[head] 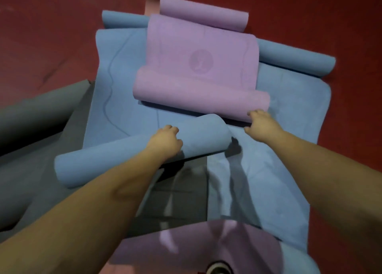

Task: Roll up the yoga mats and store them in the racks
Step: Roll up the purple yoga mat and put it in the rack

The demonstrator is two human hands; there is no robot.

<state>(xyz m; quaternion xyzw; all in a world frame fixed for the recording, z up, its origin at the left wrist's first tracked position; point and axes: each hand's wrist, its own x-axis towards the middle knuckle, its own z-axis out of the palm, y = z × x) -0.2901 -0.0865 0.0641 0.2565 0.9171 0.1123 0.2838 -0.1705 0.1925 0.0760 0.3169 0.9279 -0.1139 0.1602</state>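
Observation:
Several yoga mats lie piled on a red floor. A purple mat [201, 52] lies on top at the centre, curled into a roll at both ends. My right hand [259, 125] grips the right end of its near roll [198, 96]. A blue roll [128, 156] lies crosswise in front of it, and my left hand [165, 142] rests on top of it with fingers curled over the roll. Beneath both spreads a flat blue mat [289, 112].
A grey mat [37, 110] with a rolled end lies at the left, and more grey mat [182, 197] shows under my arms. Another blue roll [293, 56] lies behind the purple mat. Purple mat [206, 249] covers the near foreground. Red floor [330, 15] surrounds the pile.

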